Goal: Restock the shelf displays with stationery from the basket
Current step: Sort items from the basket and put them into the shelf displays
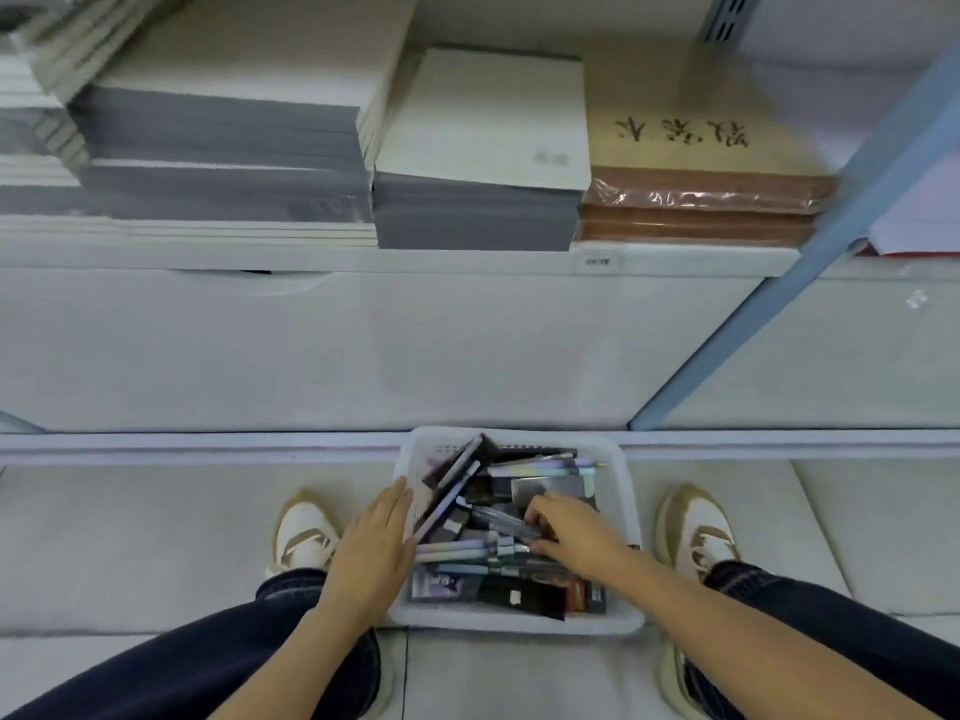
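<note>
The white basket [519, 627] sits on the tiled floor [130, 537] at the foot of the shelving, heaped with packaged stationery [519, 597]. Inside it, the right hand [574, 532] curls round a clear pen pack [501, 517]. The left hand [376, 543] lies flat, fingers straight, against the basket's left rim. With the load this full, restocking looks barely begun. Above, the shelf [311, 259] carries notebook stacks [478, 148] and wrapped brown pads [696, 200] along its front edge.

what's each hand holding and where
Right hand seems to pinch a pen by one end; left hand holds nothing, flat against the basket rim.
</note>
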A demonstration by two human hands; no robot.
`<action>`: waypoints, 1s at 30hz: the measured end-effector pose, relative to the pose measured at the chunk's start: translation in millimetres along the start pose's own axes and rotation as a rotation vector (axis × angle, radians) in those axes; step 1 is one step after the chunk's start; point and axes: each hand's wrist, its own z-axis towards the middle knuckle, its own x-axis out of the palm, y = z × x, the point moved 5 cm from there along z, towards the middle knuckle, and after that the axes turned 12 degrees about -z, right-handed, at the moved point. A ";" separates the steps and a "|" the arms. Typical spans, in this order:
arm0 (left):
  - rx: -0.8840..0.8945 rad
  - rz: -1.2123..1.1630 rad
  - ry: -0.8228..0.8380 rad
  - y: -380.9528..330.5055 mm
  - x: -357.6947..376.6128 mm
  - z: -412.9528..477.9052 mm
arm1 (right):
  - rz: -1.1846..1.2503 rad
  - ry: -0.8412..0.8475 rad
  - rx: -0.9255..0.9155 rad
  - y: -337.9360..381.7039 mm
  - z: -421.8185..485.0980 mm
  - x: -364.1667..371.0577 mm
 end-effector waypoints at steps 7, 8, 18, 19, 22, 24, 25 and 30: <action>0.101 -0.098 -0.178 -22.0 -17.0 6.6 | 0.209 -0.171 -0.059 -10.9 5.4 -19.2; 0.170 -0.112 -0.228 -29.5 -21.0 8.6 | 0.255 -0.178 -0.083 -11.2 7.2 -27.9; -0.064 -0.918 0.416 -72.2 5.6 28.5 | 0.552 0.009 -0.277 22.4 5.7 -71.4; -0.117 -1.035 0.440 -68.6 7.4 25.3 | 0.649 -0.029 -0.219 18.5 4.7 -71.5; -0.214 -1.131 0.346 -55.9 6.4 19.4 | 0.562 -0.081 -0.095 -2.6 0.6 -61.3; -0.263 -1.179 0.296 -48.9 8.0 17.8 | 0.364 0.104 -0.074 -12.5 -5.8 -37.9; -0.276 -1.189 0.290 -46.5 9.0 17.3 | 0.286 0.199 -0.067 -15.3 -9.6 -24.2; -0.283 -1.070 0.190 -39.1 6.6 19.6 | 0.089 0.110 -0.045 -7.9 -9.7 -1.1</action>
